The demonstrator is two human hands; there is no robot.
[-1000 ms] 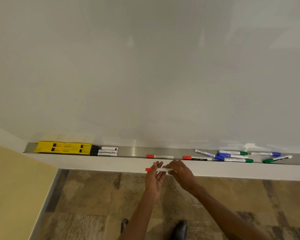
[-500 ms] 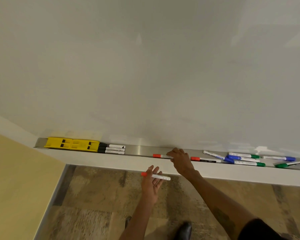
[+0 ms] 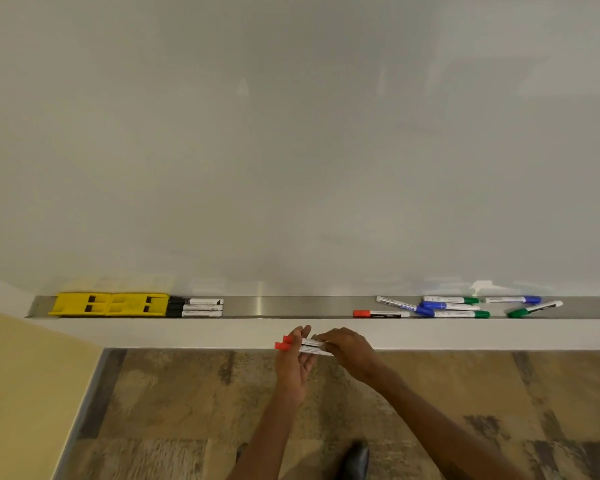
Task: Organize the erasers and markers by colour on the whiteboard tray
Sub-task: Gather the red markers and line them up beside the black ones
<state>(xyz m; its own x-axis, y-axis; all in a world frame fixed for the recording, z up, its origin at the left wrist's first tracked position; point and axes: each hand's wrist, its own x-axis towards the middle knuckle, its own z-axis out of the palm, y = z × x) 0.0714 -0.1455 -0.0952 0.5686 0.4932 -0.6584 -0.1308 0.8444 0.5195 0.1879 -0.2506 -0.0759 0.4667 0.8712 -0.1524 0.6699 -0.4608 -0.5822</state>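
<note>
In front of the steel whiteboard tray [image 3: 291,306], my left hand [image 3: 293,367] lies palm up with two red-capped markers [image 3: 303,344] across its fingers. My right hand [image 3: 349,351] grips the white barrels of those markers at their right end. On the tray, two yellow erasers [image 3: 110,304] sit at the far left with three black markers [image 3: 196,307] stacked beside them. One red marker [image 3: 381,313] lies right of the middle. Blue markers [image 3: 440,305] and green markers [image 3: 532,309] lie mixed and crossed at the right.
The white board [image 3: 291,133] fills the upper view. A pale yellow wall [image 3: 25,393] stands at the left. Below the tray is patterned carpet [image 3: 187,410], and a black shoe [image 3: 355,457] shows near the bottom edge.
My right hand lifted a second red marker off the tray and brought it back to my left hand, which held one red marker. One red marker is left on the tray.
</note>
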